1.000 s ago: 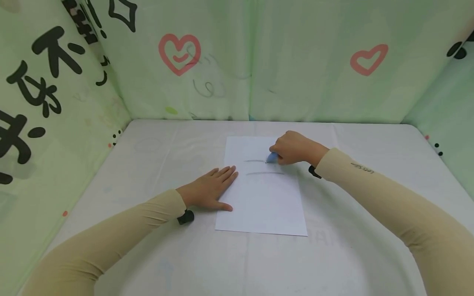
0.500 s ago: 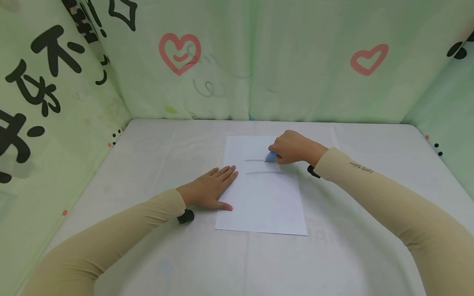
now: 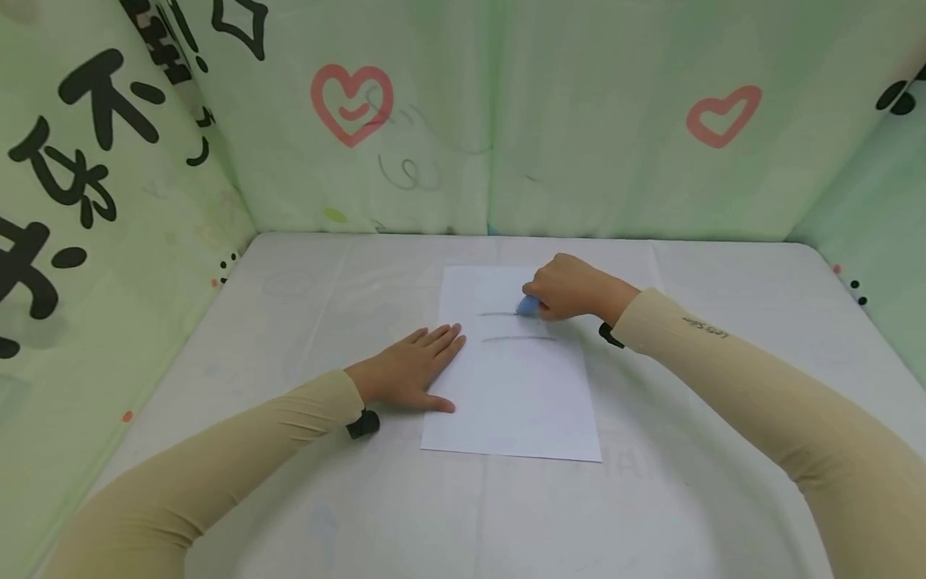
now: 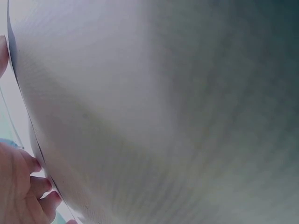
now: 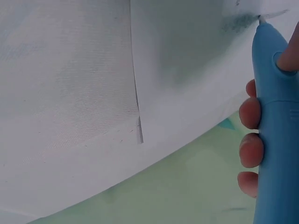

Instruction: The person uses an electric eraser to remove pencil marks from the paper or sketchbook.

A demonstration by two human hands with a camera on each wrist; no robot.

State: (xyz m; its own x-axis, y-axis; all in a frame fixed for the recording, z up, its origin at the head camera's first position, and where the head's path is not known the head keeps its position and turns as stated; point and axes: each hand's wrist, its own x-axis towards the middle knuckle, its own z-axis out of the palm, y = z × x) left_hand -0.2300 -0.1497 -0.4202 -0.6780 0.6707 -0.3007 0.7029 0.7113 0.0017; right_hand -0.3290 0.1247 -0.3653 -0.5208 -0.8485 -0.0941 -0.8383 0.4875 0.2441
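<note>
A white sheet of paper (image 3: 514, 410) lies on the table, with two short dark pencil lines across its upper half. My left hand (image 3: 407, 371) rests with straight fingers on the paper's left edge. Over the upper right of the sheet, my right hand (image 3: 581, 289) grips a blue electric eraser (image 5: 280, 135), thumb on its button and fingers wrapped round the barrel. The eraser's small tip is at the right end of the upper pencil line (image 3: 495, 314). Below it runs the longer lower pencil line (image 3: 519, 338). A grey smudge (image 5: 238, 23) shows beside the tip in the right wrist view.
A white cloth (image 3: 325, 498) covers the table. Green printed curtains (image 3: 593, 161) with hearts and black lettering enclose the back and both sides. Each wrist carries a black strap or camera, such as the left wrist's black device (image 3: 363, 425).
My right hand and the eraser have shifted very slightly left along the upper pencil line. The left hand and the paper have stayed in place.
</note>
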